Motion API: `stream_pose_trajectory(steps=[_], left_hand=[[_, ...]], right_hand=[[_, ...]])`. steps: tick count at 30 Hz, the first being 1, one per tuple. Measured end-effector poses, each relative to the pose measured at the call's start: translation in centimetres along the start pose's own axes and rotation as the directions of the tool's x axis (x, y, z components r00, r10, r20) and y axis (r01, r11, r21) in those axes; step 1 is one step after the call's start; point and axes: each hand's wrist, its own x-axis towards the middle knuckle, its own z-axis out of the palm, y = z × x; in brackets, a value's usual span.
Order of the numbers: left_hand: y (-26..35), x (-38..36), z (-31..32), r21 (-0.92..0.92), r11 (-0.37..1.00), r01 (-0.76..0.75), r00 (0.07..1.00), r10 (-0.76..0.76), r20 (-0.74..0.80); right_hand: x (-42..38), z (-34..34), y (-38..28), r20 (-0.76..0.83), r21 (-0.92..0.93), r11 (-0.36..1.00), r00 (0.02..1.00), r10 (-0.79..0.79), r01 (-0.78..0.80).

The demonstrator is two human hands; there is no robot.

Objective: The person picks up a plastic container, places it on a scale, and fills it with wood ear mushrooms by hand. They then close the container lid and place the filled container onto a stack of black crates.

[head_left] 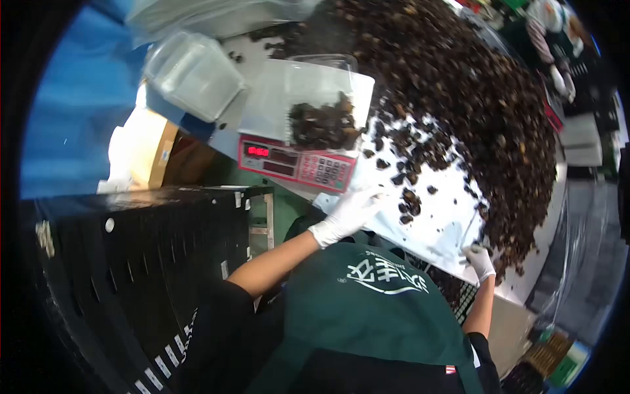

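My left hand [351, 213], in a white glove, is just below the right end of a red scale [295, 164], over the table's near edge. Its fingertips look close together; what they hold, if anything, is too small to make out. My right hand [480, 260], also gloved, is at the table edge on the right, beside the dark pile, with its fingers bent and partly blurred. On the scale's white pan [266, 108] sits a clear container with dark brown pieces [321, 123]. Loose dark pieces [411, 205] are scattered on the white surface between my hands.
A large heap of dark pieces [459, 85] covers the back and right. Clear plastic containers [194, 73] stand at the upper left. Black crates [144, 262] are at the left. Another person [551, 39] works at the far upper right.
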Motion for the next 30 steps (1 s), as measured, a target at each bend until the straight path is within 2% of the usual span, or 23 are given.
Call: stream_pose_trajectory(steps=[1,3,4,5,6,7,8,9,10,11,13,14,16,17,19,20,21,23,25,27,30], left_hand=[[0.7,-0.2,-0.4,-0.049,0.99,0.129,0.99,-0.126,0.056],[-2.3,-0.5,0.6,-0.093,0.985,0.147,0.989,-0.146,0.023],[-2.5,-0.6,0.7,-0.067,0.977,0.201,0.979,-0.2,0.028],[-2.9,-0.6,0.6,-0.079,0.974,0.211,0.977,-0.208,0.044],[-3.1,-0.6,0.8,-0.083,0.972,0.221,0.975,-0.217,0.048],[-3.2,-0.4,1.0,-0.086,0.97,0.229,0.973,-0.225,0.051],[-3.2,-0.3,1.1,-0.046,0.976,0.213,0.976,-0.211,0.056],[-3.0,-0.2,1.2,-0.008,0.98,0.198,0.979,-0.197,0.06],[-2.8,-0.2,1.2,-0.03,0.976,0.216,0.974,-0.213,0.08],[-2.9,-0.3,1.2,-0.049,0.98,0.195,0.978,-0.19,0.087],[-2.2,-0.4,1.0,-0.029,0.989,0.146,0.989,-0.145,0.035],[-2.7,-0.6,0.9,-0.026,0.989,0.144,0.989,-0.143,0.038],[-3.7,-1.1,0.5,-0.027,0.99,0.138,0.99,-0.138,-0.015],[-3.9,-1.3,0.1,-0.023,0.99,0.137,0.99,-0.137,-0.022],[-3.5,-1.9,-0.7,-0.05,0.969,0.24,0.969,-0.243,-0.047],[-3.7,-2.2,-1.0,-0.047,0.969,0.241,0.968,-0.244,-0.066],[-4.2,-2.5,-1.2,-0.06,0.97,0.237,0.966,-0.242,-0.092],[-5.1,-3.1,-1.6,-0.067,0.973,0.22,0.964,-0.227,-0.14],[-4.2,-3.4,-1.8,-0.083,0.963,0.256,0.952,-0.266,-0.154],[-4.5,-3.6,-1.9,-0.073,0.962,0.262,0.948,-0.271,-0.166],[-3.9,-4.0,-2.9,-0.049,0.963,0.265,0.943,-0.269,-0.195]], right_hand=[[0.3,-1.3,6.1,0.046,-0.561,0.811,0.971,0.234,-0.169],[-6.4,-0.9,6.4,-0.222,-0.783,0.49,0.908,0.355,-0.383],[-7.1,-0.2,9.0,-0.074,-0.514,0.85,0.993,0.087,-0.112],[-5.8,0.5,11.0,-0.169,-0.586,0.769,0.967,0.191,-0.254],[-5.3,3.0,8.8,-0.142,-0.513,0.854,0.99,0.013,-0.085],[-4.5,6.2,3.8,-0.296,-0.592,0.745,0.943,0.154,-0.308],[-3.4,9.3,2.3,-0.306,-0.376,0.926,0.949,-0.08,-0.044],[-1.9,12.0,-0.6,-0.298,-0.361,0.924,0.923,-0.242,0.125],[-1.5,14.4,-5.2,-0.261,-0.342,0.931,0.938,-0.226,0.129],[0.1,16.8,-6.6,-0.282,-0.267,0.939,0.915,-0.29,0.215],[3.0,20.8,-8.7,-0.445,-0.247,0.908,0.792,-0.418,0.34],[4.4,21.4,-9.4,-0.448,-0.243,0.909,0.791,-0.416,0.34],[6.4,22.0,-10.8,-0.312,-0.11,0.974,0.924,-0.222,0.197],[6.9,22.0,-11.6,-0.308,-0.11,0.973,0.924,-0.228,0.204],[6.3,21.3,-14.8,-0.238,-0.011,0.933,0.906,-0.351,0.359],[5.1,21.0,-17.8,-0.185,0.067,0.945,0.934,-0.305,0.322],[4.7,21.2,-20.4,-0.168,0.067,0.939,0.931,-0.323,0.338],[4.2,22.6,-25.3,-0.097,0.13,0.819,0.829,-0.55,0.559],[4.0,25.1,-30.8,-0.106,0.118,0.684,0.694,-0.713,0.72],[3.9,27.3,-35.2,-0.003,0.196,0.674,0.687,-0.726,0.713],[4.8,28.9,-39.1,-0.04,0.005,0.541,0.541,-0.84,0.841]])
